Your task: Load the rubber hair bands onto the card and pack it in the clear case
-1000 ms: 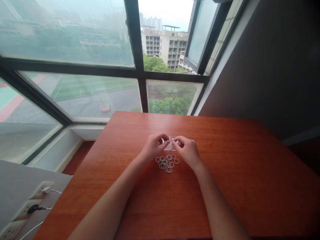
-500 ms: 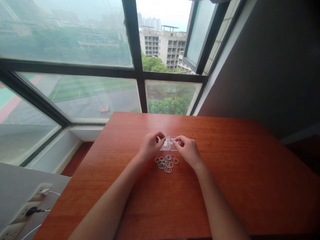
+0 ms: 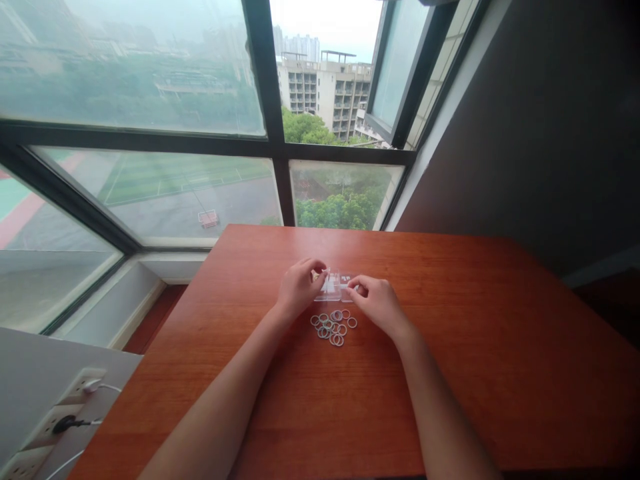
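- Since a second ago, your hands have lowered the small clear plastic box point(image 3: 334, 288) from just above the table point(image 3: 500, 347) until it sits on or barely over the wood, a little farther left.
- Your left hand point(image 3: 296, 291) pinches the box's left edge between thumb and fingertips; your right hand point(image 3: 376, 301) pinches its right edge the same way.
- The box appears open, two clear halves side by side, though it is too small to be sure.
- A loose heap of small rings point(image 3: 333, 325) lies on the table just near of the box, between your wrists.
- By the look of it, nothing is sorted yet: every ring visible lies outside the box.
- At far left, a power strip point(image 3: 50, 427) holds two plugs.
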A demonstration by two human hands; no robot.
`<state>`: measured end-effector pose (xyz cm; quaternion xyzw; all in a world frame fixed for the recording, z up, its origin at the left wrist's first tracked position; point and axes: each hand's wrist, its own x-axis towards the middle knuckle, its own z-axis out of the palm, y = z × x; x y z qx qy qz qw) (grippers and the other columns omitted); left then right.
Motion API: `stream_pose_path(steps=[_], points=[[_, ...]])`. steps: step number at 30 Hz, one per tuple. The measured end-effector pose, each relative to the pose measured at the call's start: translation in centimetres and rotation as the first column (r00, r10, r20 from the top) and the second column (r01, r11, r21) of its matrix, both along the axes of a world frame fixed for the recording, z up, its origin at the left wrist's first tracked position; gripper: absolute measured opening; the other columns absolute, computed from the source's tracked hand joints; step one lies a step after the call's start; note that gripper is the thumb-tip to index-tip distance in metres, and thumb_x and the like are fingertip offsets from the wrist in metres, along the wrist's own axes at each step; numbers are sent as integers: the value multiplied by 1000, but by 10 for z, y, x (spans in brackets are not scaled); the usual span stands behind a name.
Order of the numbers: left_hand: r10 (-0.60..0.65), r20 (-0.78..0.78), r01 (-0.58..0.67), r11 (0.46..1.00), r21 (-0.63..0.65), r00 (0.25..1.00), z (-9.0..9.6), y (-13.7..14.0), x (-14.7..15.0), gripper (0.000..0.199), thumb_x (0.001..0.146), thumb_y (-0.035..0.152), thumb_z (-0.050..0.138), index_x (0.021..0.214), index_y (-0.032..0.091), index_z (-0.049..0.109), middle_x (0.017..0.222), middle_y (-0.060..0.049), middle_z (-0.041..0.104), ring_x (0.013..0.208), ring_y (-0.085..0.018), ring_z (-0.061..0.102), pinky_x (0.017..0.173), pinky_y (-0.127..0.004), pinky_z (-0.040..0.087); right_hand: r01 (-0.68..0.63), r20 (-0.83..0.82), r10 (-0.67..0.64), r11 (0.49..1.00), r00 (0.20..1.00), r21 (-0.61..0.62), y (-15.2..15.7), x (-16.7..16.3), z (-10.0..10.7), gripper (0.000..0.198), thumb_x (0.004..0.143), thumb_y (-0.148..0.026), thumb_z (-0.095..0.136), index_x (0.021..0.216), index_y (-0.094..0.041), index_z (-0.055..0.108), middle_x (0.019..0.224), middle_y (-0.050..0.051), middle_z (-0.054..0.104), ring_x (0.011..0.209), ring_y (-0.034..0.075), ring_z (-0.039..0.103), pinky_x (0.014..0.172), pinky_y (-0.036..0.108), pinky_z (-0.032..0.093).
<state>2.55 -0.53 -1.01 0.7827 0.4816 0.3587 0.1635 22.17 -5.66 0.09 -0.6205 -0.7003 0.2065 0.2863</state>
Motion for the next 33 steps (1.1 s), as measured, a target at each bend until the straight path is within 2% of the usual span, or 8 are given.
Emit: stream_pose_path(steps=[7, 11, 17, 22, 26, 33], points=[[1, 11, -1, 1000, -10, 1000, -2, -2, -4, 9, 84, 21, 57, 87, 19, 65, 81, -1, 65, 63, -11, 53, 64, -24, 42, -135, 85, 146, 983, 986, -124, -8, 3, 8, 14, 81, -23, 59, 78, -23, 73, 65, -1, 67, 58, 13, 57, 55, 22, 33], [9, 22, -9, 1000, -23, 1000, 1, -4, -4, 10, 85, 23, 56, 87, 18, 64, 78, -1, 65, 63, -12, 54, 63, -24, 42, -130, 169, 158, 977, 973, -166, -12, 1, 8, 11, 77, -21, 64, 79, -26, 73, 68, -1, 69, 61, 13, 59, 54, 22, 31], [42, 12, -41, 998, -45, 999, 5, -5, -5, 9, 82, 25, 56, 77, 18, 59, 65, 1, 60, 58, -11, 52, 57, -22, 38, -136, 267, 181, 975, 947, -176, -11, -5, 1, 9, 75, -19, 65, 73, -26, 71, 66, -1, 67, 61, 14, 58, 53, 24, 27], [37, 5, -36, 998, -49, 999, 4, -6, -4, 7, 79, 22, 57, 74, 18, 59, 65, 1, 60, 58, -11, 51, 56, -21, 37, -117, 288, 161, 979, 944, -165, -11, -5, 0, 7, 75, -20, 66, 71, -25, 70, 66, -1, 67, 60, 13, 56, 52, 24, 24], [14, 7, -13, 998, -58, 1000, 2, -6, -4, 8, 79, 19, 55, 78, 18, 63, 67, 1, 62, 59, -11, 52, 58, -21, 38, -53, 268, 86, 990, 960, -127, -9, -3, 5, 6, 78, -24, 64, 74, -25, 69, 67, -1, 68, 60, 13, 58, 53, 24, 26], [-57, 22, 58, 997, -59, 998, 5, -9, -1, 13, 85, 24, 53, 84, 18, 64, 71, -1, 64, 62, -11, 54, 60, -22, 41, 65, 139, -73, 996, 988, 58, -3, -4, 6, 10, 82, -27, 60, 83, -23, 69, 65, -1, 67, 61, 14, 59, 58, 23, 34]])
